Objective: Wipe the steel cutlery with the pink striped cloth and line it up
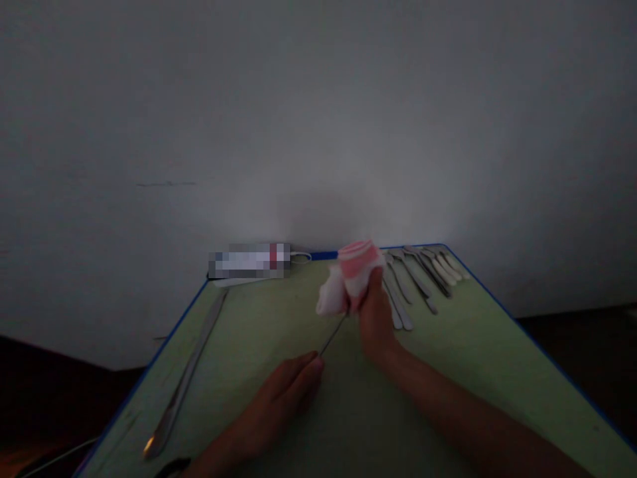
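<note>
1. Cloth [359,260] and thin utensil [332,335] meet above the middle of the tabletop [448,392], the biggest thing I am working over. The dim light is the broadest risk, I judge: I could misread heights and let the metal knock the surface.
2. The cutlery row [421,289] lies at the far right, its pieces side by side. Two handles [407,323] sit just beside my right hand [377,312]; a wide swing of that wrist could nudge them askew.
3. The long metal piece [192,365] lies along the left side, its near end close to my left forearm. A careless sweep could push it over the blue edge.
4. My hands are apart: the left hand [298,382] is closed around the utensil's lower end, the right clamped on the cloth. If they pull unevenly, I would expect the weaker hold to slip.
5. The cloth is bunched, a loose fold hanging left. That fold might snag under a quick turn.
6. The utensil's upper end is hidden in the cloth, so I cannot tell its shape; if sharp, a hard squeeze could pierce the fabric.
</note>
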Available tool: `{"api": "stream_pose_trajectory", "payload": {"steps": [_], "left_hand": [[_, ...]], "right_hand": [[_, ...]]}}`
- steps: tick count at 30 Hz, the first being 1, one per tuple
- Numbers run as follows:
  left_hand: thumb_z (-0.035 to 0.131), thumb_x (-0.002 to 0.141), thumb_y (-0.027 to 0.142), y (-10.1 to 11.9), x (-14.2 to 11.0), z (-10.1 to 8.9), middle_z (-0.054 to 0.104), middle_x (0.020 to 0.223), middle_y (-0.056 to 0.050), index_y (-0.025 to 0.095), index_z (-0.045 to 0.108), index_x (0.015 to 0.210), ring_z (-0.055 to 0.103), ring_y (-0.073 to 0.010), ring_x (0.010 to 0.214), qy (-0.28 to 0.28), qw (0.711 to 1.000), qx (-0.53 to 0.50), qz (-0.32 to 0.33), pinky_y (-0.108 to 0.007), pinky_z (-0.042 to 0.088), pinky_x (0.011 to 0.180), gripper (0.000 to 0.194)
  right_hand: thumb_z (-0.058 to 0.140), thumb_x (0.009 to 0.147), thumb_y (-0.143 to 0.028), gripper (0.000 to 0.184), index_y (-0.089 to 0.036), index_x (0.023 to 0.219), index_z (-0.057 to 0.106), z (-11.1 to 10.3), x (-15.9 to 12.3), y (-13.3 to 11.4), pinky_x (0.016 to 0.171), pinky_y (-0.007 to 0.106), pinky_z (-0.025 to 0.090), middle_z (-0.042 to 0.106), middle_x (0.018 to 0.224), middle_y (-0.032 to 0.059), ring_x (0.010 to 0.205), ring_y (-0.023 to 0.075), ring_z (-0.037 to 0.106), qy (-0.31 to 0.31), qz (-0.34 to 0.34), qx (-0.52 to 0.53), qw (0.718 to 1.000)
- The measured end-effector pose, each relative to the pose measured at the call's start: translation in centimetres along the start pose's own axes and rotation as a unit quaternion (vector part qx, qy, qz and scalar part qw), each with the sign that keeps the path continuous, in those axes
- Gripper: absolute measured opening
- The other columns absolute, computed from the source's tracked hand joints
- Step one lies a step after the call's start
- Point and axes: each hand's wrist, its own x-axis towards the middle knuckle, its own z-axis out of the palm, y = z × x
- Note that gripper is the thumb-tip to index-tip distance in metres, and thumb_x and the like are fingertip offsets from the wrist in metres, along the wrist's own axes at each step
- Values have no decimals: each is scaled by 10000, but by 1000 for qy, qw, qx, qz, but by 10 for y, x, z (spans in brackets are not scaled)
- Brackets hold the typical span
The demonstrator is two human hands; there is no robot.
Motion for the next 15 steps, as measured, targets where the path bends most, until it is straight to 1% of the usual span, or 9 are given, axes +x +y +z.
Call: {"api": "stream_pose_trajectory", "payload": {"steps": [2, 4, 5, 7, 9, 12, 15], "left_hand": [[344, 857, 590, 1, 4, 1, 413, 585, 39, 188, 472, 654, 378, -109, 539, 11, 999, -36, 9, -225, 357, 535, 468], [337, 851, 598, 2, 7, 2, 399, 575, 44, 190, 459, 672, 341, -106, 521, 38, 998, -58, 8, -228, 332, 511, 462], [339, 849, 598, 3, 8, 2, 399, 574, 45, 190, 461, 685, 335, -106, 519, 47, 997, -62, 6, -230, 329, 510, 456], [334, 855, 587, 5, 8, 1, 405, 575, 46, 191, 463, 696, 341, -108, 523, 53, 997, -60, 7, -232, 334, 521, 447], [337, 865, 569, 6, 6, 1, 412, 576, 47, 191, 459, 681, 363, -110, 534, 39, 998, -47, 17, -232, 338, 534, 437], [348, 878, 541, 6, 5, -1, 421, 578, 47, 184, 460, 648, 386, -105, 544, 4, 999, -38, 32, -224, 332, 539, 439], [298, 903, 522, 5, 8, -3, 402, 528, 57, 165, 538, 694, 367, -94, 492, -35, 997, -64, 31, -215, 300, 499, 478]], "right_hand": [[221, 810, -695, 620, -202, 485, 409, 11, -21, 8, 481, 256, 307, 468, 475, -3, 459, 113, 408, -67, 6, -26, 997], [258, 810, -682, 586, -202, 517, 424, 20, -36, 14, 496, 259, 314, 487, 507, 0, 492, 120, 424, -125, 19, -22, 992], [265, 813, -672, 574, -202, 525, 425, 22, -41, 16, 502, 259, 318, 487, 513, 0, 502, 122, 427, -138, 23, -18, 990], [299, 818, -642, 539, -199, 544, 434, 23, -41, 17, 509, 254, 327, 485, 527, -4, 519, 120, 431, -139, 19, -12, 990], [393, 804, -599, 468, -193, 580, 459, 21, -32, 13, 503, 240, 335, 474, 541, -18, 523, 112, 424, -132, 6, 7, 991], [518, 762, -524, 343, -189, 687, 524, 14, -4, -3, 481, 219, 344, 488, 574, -36, 511, 101, 419, -132, 5, 104, 986], [497, 778, -516, 331, -204, 849, 580, 5, 26, -24, 520, 220, 391, 586, 709, -7, 601, 120, 516, -108, 6, 226, 968]]}}
